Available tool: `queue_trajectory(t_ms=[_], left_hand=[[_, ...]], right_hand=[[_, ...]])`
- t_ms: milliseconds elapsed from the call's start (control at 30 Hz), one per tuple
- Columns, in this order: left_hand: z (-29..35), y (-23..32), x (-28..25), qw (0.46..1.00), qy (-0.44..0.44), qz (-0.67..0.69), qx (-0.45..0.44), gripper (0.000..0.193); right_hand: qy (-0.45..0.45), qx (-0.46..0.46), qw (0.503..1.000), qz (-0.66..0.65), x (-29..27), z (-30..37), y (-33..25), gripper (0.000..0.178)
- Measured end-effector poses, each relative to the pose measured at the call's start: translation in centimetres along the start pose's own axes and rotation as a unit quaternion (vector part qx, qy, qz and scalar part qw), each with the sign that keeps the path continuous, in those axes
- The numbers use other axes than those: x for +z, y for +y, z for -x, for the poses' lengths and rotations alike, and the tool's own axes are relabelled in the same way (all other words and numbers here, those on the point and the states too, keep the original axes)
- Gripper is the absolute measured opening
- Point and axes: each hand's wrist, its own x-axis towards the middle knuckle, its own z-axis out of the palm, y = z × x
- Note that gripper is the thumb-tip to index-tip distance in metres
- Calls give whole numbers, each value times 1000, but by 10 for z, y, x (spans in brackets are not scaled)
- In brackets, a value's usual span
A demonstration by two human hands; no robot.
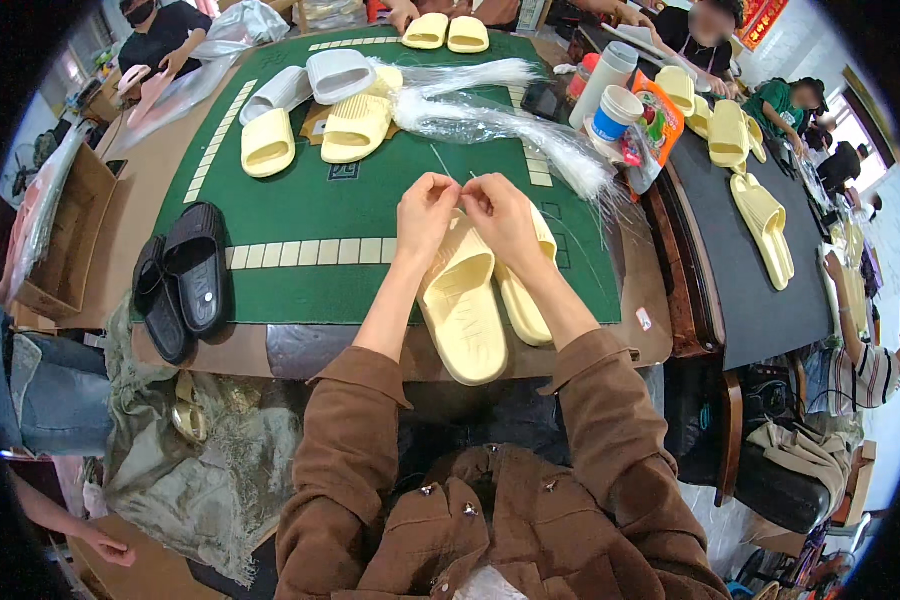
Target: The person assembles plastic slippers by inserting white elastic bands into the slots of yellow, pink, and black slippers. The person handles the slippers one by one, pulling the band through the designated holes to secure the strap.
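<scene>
My left hand [426,215] and my right hand [503,215] are pinched close together above a pair of pale yellow slide slippers. A thin clear plastic strand [440,160] sticks up between their fingertips. Below them, the nearer yellow slipper [466,330] points its heel toward me, at the table's front edge. The second yellow slipper [526,306] lies close on its right, partly covered by my right hand and wrist. Beyond my hands, a long bundle of white plastic strands [510,122] spreads across the green mat, partly in clear wrap.
Black slippers [198,270] rest at the mat's left. Grey slippers [340,76] and yellow slippers [268,143] sit farther back on the green mat [300,205]. A white tub [615,112] and a bottle [610,72] stand back right. More yellow slippers [762,230] line the dark table; people work around.
</scene>
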Motion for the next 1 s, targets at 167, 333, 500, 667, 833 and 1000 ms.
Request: queue_trajectory(t_ms=[167,333,500,667,833,1000], left_hand=[[2,5,4,998,-14,48,-33,13],[1,8,4,999,-29,43,1,15],[3,10,4,999,-38,8,3,17],[8,15,2,998,-60,10,-17,14],[10,15,3,1000,-30,-11,1,15],[8,11,3,998,-46,22,29,13]], right_hand=[[5,-10,1000,4,-2,1,1,10],[-1,-35,999,30,-3,0,4,8],[27,-34,998,34,1,0,7,8],[8,11,1000,23,-1,2,1,8],[-6,-2,1000,31,-1,1,5,7],[-3,22,1000,21,-1,1,4,8]])
